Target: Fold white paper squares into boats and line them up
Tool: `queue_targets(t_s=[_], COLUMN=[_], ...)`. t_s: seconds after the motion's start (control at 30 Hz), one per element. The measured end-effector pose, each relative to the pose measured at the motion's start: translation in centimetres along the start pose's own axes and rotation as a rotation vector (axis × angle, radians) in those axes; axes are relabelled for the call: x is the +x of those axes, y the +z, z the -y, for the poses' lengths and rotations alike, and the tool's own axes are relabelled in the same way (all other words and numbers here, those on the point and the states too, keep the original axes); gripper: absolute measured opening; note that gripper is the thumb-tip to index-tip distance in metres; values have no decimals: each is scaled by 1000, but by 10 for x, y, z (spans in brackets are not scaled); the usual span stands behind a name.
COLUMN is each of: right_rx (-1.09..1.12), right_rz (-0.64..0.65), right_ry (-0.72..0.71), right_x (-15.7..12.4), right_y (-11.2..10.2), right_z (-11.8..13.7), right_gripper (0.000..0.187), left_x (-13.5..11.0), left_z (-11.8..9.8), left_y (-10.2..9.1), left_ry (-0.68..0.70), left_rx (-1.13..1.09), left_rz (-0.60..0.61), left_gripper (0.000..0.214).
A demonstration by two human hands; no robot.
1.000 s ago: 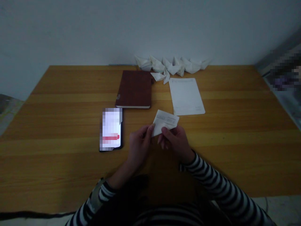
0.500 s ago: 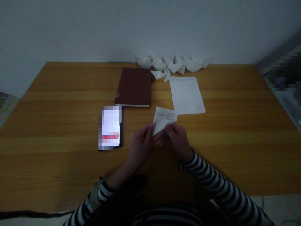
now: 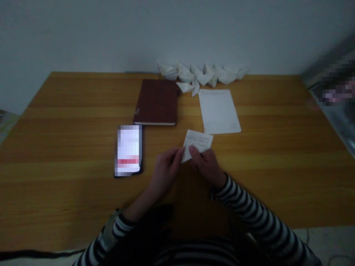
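Inwardly angled, left hand (image 3: 165,168) and right hand (image 3: 205,165), thumbs (image 3: 194,152) on folded paper (image 3: 199,139)

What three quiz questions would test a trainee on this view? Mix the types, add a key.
1. What do the left hand and right hand both hold?
2. True or false: the phone lies nearer the right hand than the left hand.
3. As pictured, the lined sheet lies on which side of the notebook: A) left, B) right?

Key: 1. A small piece of paper. 2. False. 3. B.
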State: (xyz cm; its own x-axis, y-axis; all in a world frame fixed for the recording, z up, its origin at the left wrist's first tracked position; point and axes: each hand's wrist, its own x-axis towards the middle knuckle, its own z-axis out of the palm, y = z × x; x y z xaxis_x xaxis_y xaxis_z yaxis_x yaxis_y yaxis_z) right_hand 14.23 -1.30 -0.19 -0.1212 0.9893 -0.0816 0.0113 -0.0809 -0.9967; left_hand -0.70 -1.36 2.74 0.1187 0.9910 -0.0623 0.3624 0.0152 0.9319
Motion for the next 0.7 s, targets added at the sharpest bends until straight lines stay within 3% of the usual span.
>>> queue_targets(t_s=[0.23,0.47,0.6,0.7], right_rx=[0,-161,-136,-174], right_rz=[-60,-199,-302,-371], right_ry=[67,16,93,-7], right_x=[0,-1,-4,-4], right_y=[-7,3,7,6], right_z=[-4,-7,-7,-6], right_gripper=[58,63,60,52], left_x=[1,-1,-3,-2], left_z=[-3,3,3,2], left_y=[0,10,11,8], left_ry=[-102,-246,-155,-49], left_rx=[-56,-206,-80,18], left_rz=[66,161,178,107], left_gripper=[38,40,38,36])
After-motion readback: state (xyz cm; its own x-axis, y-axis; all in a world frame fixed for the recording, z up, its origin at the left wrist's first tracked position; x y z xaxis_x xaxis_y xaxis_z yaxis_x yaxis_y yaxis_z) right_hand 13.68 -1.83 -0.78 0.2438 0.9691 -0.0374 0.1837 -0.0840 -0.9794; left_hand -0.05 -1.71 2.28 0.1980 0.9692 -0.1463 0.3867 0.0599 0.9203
